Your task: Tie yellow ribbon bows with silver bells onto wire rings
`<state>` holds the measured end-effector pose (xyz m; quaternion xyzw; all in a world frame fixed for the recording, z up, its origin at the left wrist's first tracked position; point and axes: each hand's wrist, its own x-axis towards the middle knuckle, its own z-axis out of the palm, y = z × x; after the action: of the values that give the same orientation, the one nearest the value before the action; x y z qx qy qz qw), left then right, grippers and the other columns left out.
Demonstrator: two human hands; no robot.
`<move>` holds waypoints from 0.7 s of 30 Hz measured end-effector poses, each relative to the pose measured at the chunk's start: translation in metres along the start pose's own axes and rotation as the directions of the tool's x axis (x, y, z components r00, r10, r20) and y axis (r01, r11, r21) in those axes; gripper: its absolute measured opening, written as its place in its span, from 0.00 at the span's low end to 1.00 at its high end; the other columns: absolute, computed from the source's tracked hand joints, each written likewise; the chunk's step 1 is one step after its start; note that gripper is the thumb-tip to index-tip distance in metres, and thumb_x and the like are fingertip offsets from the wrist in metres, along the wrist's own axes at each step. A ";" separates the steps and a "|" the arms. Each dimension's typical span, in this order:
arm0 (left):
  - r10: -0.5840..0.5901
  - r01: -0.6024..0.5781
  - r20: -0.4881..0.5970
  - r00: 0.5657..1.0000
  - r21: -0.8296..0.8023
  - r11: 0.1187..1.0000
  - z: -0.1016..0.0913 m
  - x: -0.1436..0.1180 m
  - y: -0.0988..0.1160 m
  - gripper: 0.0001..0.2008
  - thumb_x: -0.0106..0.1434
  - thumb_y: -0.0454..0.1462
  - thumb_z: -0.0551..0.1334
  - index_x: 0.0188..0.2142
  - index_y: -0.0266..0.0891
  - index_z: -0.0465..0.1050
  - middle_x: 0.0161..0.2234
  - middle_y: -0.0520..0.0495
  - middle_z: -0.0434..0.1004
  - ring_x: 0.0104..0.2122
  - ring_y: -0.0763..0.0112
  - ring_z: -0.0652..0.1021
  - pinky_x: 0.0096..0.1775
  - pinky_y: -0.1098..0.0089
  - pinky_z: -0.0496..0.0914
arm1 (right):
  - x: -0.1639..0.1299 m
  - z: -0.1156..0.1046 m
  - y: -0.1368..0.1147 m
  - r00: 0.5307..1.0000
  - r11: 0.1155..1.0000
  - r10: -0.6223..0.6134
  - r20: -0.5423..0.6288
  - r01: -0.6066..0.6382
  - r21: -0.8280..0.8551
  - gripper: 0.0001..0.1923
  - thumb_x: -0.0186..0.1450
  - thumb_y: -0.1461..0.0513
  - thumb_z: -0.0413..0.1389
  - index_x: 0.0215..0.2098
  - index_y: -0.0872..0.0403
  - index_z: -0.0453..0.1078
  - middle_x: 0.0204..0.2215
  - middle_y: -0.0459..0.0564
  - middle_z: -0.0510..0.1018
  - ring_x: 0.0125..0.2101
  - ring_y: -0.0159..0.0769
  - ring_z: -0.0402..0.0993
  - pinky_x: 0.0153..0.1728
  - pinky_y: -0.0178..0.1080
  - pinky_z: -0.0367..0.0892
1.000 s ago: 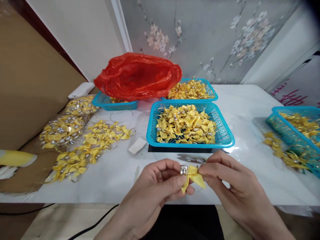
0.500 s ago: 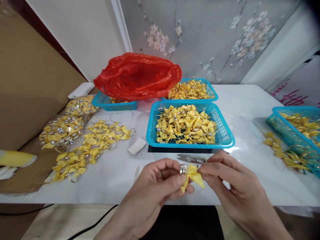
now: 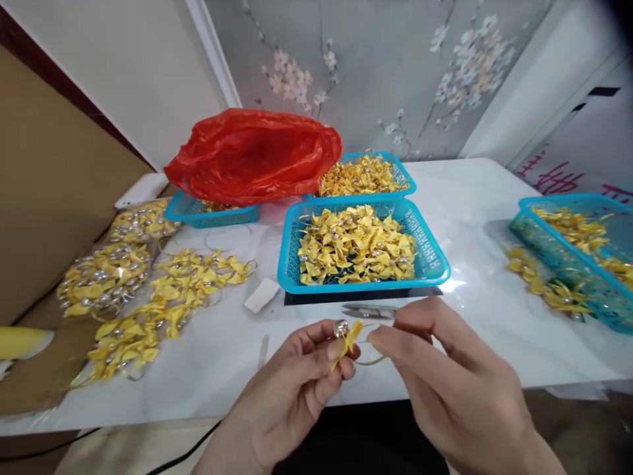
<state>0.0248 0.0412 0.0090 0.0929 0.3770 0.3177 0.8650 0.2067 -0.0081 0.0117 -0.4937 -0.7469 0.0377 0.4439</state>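
Observation:
Between the thumb and fingers of my left hand (image 3: pixel 301 376) is a yellow ribbon bow (image 3: pixel 351 338) with a silver bell (image 3: pixel 341 328) at its upper left. A thin cord loop (image 3: pixel 373 361) runs from the bow toward my right hand (image 3: pixel 445 363), whose thumb and forefinger are pinched on it. Behind the hands lie thread snips (image 3: pixel 368 310), partly covered by my right hand. Just beyond stands a blue plastic basket (image 3: pixel 363 288) heaped with yellow bows with bells (image 3: pixel 359 244).
A red plastic bag (image 3: pixel 252 155) covers part of a blue basket (image 3: pixel 212 216) at the back left. Loose bows (image 3: pixel 168 297) and bagged bows (image 3: pixel 106 274) lie left. Another basket (image 3: pixel 568 254) stands right, bows beside it. A white paper scrap (image 3: pixel 262 295) lies near the middle basket.
The bow has turned edge-on in my left hand. My right hand has drawn away from it, and the cord loop now shows between the hands. The view has shifted slightly right.

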 end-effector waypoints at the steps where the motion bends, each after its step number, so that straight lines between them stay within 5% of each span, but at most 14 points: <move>1: -0.001 0.001 0.001 1.000 0.002 1.000 0.000 0.000 0.000 0.06 0.55 0.22 0.71 0.31 0.30 0.81 0.27 0.42 0.84 0.22 0.78 0.82 0.28 0.83 0.79 | 0.002 0.001 -0.001 1.000 1.000 -0.014 -0.011 0.014 -0.004 0.16 0.64 0.77 0.51 0.41 0.55 0.74 0.31 0.50 0.70 0.29 0.32 0.69 0.25 0.34 0.66; 12: 0.084 -0.079 -0.026 0.996 0.147 0.986 0.008 0.001 -0.001 0.11 0.47 0.29 0.78 0.31 0.34 0.81 0.26 0.50 0.83 0.24 0.79 0.81 0.27 0.85 0.77 | 0.007 0.001 -0.003 0.996 0.992 -0.078 -0.035 0.075 -0.103 0.12 0.68 0.74 0.50 0.37 0.60 0.76 0.29 0.51 0.71 0.28 0.32 0.63 0.26 0.35 0.62; 21: 0.156 -0.156 0.019 0.988 0.248 0.956 0.014 -0.002 -0.003 0.09 0.51 0.31 0.76 0.31 0.36 0.79 0.26 0.51 0.84 0.24 0.77 0.82 0.28 0.84 0.75 | 0.001 -0.004 0.005 0.999 1.000 -0.025 0.046 0.025 0.012 0.14 0.64 0.77 0.50 0.39 0.58 0.74 0.31 0.51 0.71 0.31 0.32 0.67 0.27 0.33 0.66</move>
<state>0.0354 0.0382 0.0190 0.2300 0.4058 0.3353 0.8185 0.2131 -0.0064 0.0126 -0.4807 -0.7629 0.0478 0.4297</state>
